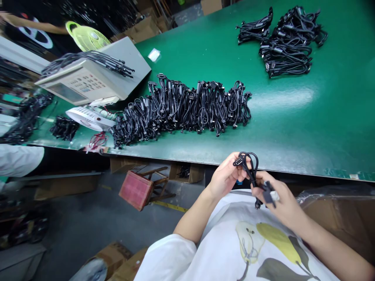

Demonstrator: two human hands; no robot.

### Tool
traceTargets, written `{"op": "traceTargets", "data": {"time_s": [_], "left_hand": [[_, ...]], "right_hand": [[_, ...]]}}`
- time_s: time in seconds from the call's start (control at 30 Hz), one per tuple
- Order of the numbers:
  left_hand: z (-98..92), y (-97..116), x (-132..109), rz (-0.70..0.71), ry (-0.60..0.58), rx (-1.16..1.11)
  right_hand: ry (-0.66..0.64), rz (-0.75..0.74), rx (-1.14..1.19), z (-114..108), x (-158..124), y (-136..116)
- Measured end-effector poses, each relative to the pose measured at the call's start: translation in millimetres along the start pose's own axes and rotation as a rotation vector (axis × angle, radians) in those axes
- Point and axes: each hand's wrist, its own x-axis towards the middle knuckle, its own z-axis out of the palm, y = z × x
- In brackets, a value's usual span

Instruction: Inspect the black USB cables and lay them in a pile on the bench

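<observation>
A black USB cable (253, 171), looped and bundled, is held between both hands just off the table's front edge. My left hand (224, 175) pinches its upper end, where a rectangular USB socket faces up. Lower down, my right hand (283, 199) grips the other side of the bundle, with dark plugs and a small pale piece showing by the fingers. Beyond the hands, a long row of bundled black cables (187, 107) lies on the green table (293, 128). A second pile of cables (288, 43) rests at the far right.
At the left stands a beige instrument (88, 84) with grey cables (96, 60) on top. Near it are a white fan (89, 118), a green fan (90, 36) and red wires (98, 140). A red-topped stool (136, 190) stands below. Parts of other people show at the left.
</observation>
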Motion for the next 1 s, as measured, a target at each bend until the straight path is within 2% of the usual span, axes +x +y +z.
{"op": "traceTargets", "data": {"time_s": [0.1, 0.13, 0.17, 0.23, 0.3, 0.33, 0.43, 0.5, 0.67, 0.87, 1.0], "left_hand": [[1.5, 1.0, 3.9, -0.072, 0.006, 0.012], [1.7, 0.7, 5.8, -0.077, 0.013, 0.017], [1.5, -0.2, 7.6, -0.070, 0.029, 0.023], [0.2, -3.9, 8.8, -0.048, 0.088, 0.047], [-1.2, -9.3, 4.7, -0.040, 0.128, 0.106], [-1.5, -11.9, 0.7, -0.053, 0.107, 0.148], [1.2, -17.6, -13.5, -0.139, -0.073, 0.274], [6.0, -18.9, -19.8, -0.191, -0.142, 0.309], [16.4, -18.5, -19.5, -0.242, -0.088, 0.272], [14.9, -19.8, -17.7, -0.083, 0.010, 0.428], [15.7, -18.3, -16.9, -0.082, 0.009, 0.448]], "right_hand": [[-0.175, 0.172, 0.414, -8.6, 15.9, -4.7], [-0.195, 0.207, 0.535, -10.5, 20.9, -6.0], [-0.184, 0.230, 0.628, -12.0, 25.2, -7.1], [-0.061, 0.248, 0.730, -14.4, 31.7, -8.2], [0.118, 0.229, 0.730, -16.7, 34.9, -8.4], [0.197, 0.210, 0.706, -17.9, 35.6, -8.4], [0.319, 0.170, 0.647, -20.6, 36.1, -7.5], [0.320, 0.163, 0.663, -21.1, 36.5, -6.5], [0.229, 0.136, 0.815, -22.2, 37.4, -4.2], [0.213, 0.117, 0.883, -27.8, 34.9, -3.9], [0.159, 0.080, 0.999, -30.0, 35.8, -3.0]]}}
